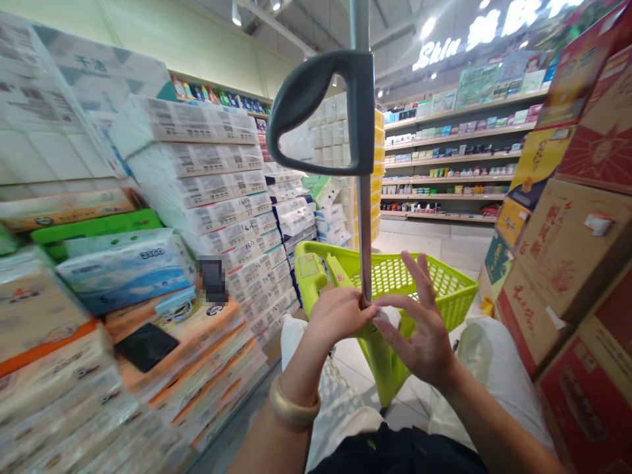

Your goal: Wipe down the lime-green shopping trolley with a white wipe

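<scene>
A lime-green shopping basket (451,293) stands between my knees, with its upright metal handle pole (365,230) topped by a dark grey grip (320,112). My left hand (340,316), with a gold bangle on its wrist, is closed around the foot of the pole. Its fingertips are partly hidden behind the pole. My right hand (419,329) is open, its thumb and index finger apart and close to the left fingertips, the other fingers raised. Something white shows between that thumb and index finger; I cannot tell what it is.
Stacked tissue packs (222,178) rise on the left. A dark flat object (147,345) and a coiled white cable (176,309) lie on the lower packs. Cardboard cartons (567,243) line the right side. Shelves of cosmetics (454,158) stand at the back.
</scene>
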A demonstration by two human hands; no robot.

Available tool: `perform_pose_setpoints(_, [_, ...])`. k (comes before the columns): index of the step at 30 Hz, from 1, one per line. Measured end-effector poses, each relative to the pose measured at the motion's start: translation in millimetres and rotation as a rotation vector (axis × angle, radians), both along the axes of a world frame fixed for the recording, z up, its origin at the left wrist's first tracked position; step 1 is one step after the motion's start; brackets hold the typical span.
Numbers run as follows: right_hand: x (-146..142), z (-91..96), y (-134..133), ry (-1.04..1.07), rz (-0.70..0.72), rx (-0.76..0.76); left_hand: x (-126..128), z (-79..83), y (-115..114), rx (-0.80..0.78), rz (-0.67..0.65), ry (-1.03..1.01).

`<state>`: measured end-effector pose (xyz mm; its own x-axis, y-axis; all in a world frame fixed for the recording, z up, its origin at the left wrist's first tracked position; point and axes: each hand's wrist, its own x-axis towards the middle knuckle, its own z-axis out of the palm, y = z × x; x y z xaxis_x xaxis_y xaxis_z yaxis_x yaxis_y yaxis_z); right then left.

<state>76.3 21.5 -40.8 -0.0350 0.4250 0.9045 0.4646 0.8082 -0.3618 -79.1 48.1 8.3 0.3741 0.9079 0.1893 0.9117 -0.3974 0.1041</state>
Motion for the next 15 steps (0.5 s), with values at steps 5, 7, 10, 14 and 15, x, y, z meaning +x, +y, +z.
perform_pose_setpoints(5, [4.9, -29.7, 25.2, 0.111, -0.039, -0.193, 0.0, -0.3, 0.1, -0.009, 0.014, 0.012])
perform_pose_setpoints(7, [1.6, -44.5, 34.0, 0.096, -0.028, -0.311, -0.3, -0.3, -0.7, -0.017, 0.016, 0.018])
perform_pose_setpoints(10, [-7.2, -61.6, 39.1, 0.012, 0.051, -0.409, -1.1, 0.1, -3.0, -0.036, 0.007, 0.025])
perform_pose_setpoints(14, [-13.5, -72.7, 37.9, 0.017, 0.039, -0.331, -1.7, 1.4, -6.5, -0.074, -0.004, 0.005])
perform_pose_setpoints(15, [-13.5, -74.1, 37.2, 0.024, 0.036, -0.319, -1.7, 1.9, -7.0, -0.082, 0.006, 0.008])
